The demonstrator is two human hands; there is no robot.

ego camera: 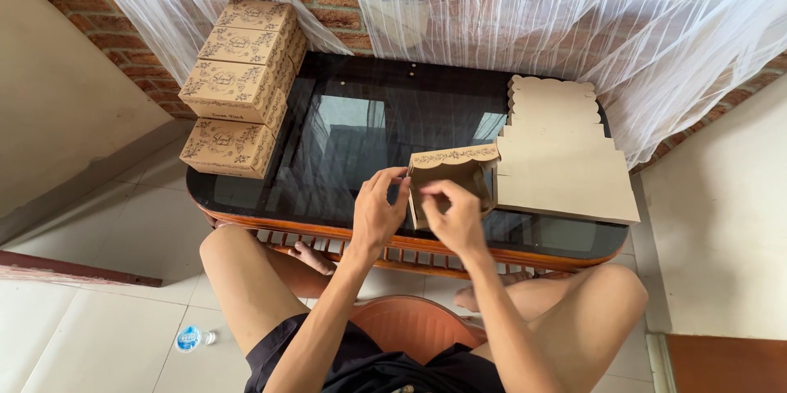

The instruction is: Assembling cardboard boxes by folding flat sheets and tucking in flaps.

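- Head view: I look down on my two hands over the near edge of a dark glass desk [344, 131].
- My left hand [379, 211] has its fingers pinched together on the left edge of a half-folded box [452, 170].
- My right hand [453, 214] is curled closed on the front of the same box, thumb and fingers gripping the cardboard.
- I see the box held just above the desk, near its front rim, open side towards me, with a patterned flap on top.
- Just right of the box lies a stack of flat blanks [561, 159] with scalloped far edges, resting on the desk.
- At the desk's far left corner stands a pile of finished boxes [242, 81], patterned, several layers high.
- Sheer white curtains [525, 0] hang behind the desk against a brick wall.
- A small bottle [190, 338] lies on the tiled floor beside my left leg.
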